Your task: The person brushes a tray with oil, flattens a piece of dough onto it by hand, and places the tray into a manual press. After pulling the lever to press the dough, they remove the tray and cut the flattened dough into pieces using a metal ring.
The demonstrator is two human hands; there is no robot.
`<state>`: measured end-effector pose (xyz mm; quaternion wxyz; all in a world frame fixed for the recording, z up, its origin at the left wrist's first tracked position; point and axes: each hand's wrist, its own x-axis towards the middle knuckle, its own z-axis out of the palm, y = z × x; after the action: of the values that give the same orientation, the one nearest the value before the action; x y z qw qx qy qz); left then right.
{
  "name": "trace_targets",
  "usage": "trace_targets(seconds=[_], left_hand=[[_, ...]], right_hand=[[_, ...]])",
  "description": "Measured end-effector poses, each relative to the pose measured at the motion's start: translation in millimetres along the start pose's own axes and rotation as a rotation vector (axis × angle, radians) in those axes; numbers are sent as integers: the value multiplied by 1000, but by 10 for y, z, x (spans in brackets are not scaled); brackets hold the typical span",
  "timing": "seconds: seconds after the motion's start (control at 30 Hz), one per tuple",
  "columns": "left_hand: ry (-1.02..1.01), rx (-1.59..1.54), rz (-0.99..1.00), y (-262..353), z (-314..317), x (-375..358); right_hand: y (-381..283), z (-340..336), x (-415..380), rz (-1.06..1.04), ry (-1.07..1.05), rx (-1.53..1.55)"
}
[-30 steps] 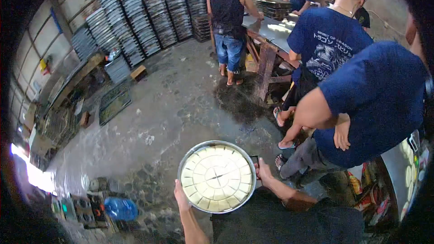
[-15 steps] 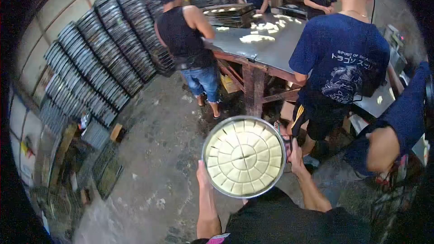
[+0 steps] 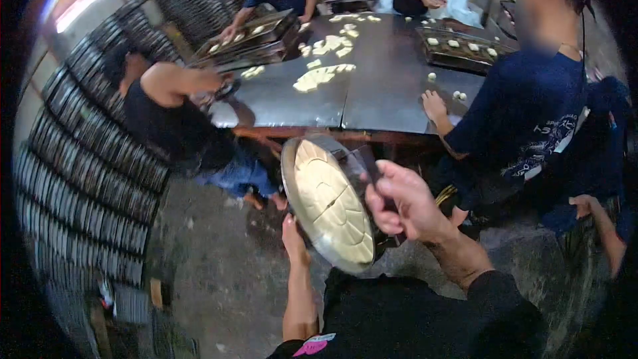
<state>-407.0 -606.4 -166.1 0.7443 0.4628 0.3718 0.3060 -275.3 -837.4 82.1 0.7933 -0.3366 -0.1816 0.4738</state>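
A round metal pan (image 3: 292,189) of pale dough (image 3: 327,199), scored in rings and segments, hangs steeply tilted in front of me. My left hand (image 3: 293,239) grips its lower left rim, thumb up along the side. Close by the right side of the pan is my right hand (image 3: 409,203), raised nearer to the camera, its fingers curled and the thumb over them. I cannot tell what, if anything, these fingers hold. Motion smears the pan's right and lower edges.
Ahead stands a metal-topped table (image 3: 379,103) with dough pieces (image 3: 316,78) and trays (image 3: 458,53) on it. People work around it: one in a black tank top (image 3: 176,116) at left, one in a navy shirt (image 3: 518,113) at right. Stacked trays (image 3: 86,166) line the left side.
The pan has gone from facing up flat to a steep tilt. My right hand has come up and nearer the camera. The table now appears closer and more central in view.
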Motion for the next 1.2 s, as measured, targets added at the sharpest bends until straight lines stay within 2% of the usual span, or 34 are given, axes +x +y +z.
trace_targets(seconds=[0.03,0.07,0.13,0.2,0.27,0.3,0.33,0.4,0.43,0.5,0.53,0.63,0.67,0.73,0.83,0.93,1.1,1.2], left_hand=[[-111,147,179,283,335,143],[-214,286,355,564,625,146],[-532,225,535,1004,1186,364],[-720,278,597,1439,1767,516],[-819,323,604,1468,2189,860],[-867,375,675,1344,2383,1145],[-860,337,659,1290,2567,1310],[-814,162,489,1266,2900,1490],[-826,150,492,1289,3043,1611],[-939,-129,235,1287,3262,1780],[-939,-129,235,1235,3357,1882],[-798,-224,43,1119,3584,2147],[-732,-178,-136,1039,3615,2288],[-818,-347,-263,628,3597,2683],[-801,-457,-445,362,3556,2999],[-757,-498,-574,185,3405,3221],[-667,-493,-711,-101,2950,3320],[-585,-367,-758,-342,2641,3400]], right_hand=[[6,86,214,-16,-29,-76],[22,198,405,-54,31,-150],[-24,245,821,-142,168,-345],[-133,162,1200,-258,304,-442],[-233,-2,1499,-326,459,-513],[-281,-93,1624,-365,486,-569],[-361,-195,1757,-409,506,-632],[-489,-446,2028,-459,524,-675],[-540,-590,2148,-500,565,-841],[-574,-872,2332,-535,640,-1058],[-606,-957,2416,-535,640,-1057],[-671,-1186,2677,-560,631,-1427],[-683,-1245,2754,-493,607,-1472],[-681,-1254,2870,-446,567,-1648],[-482,-1470,3122,-439,464,-1671],[-152,-1654,3282,-330,416,-1736],[303,-1963,3483,-110,416,-1797],[432,-2005,3539,-92,418,-1749]])
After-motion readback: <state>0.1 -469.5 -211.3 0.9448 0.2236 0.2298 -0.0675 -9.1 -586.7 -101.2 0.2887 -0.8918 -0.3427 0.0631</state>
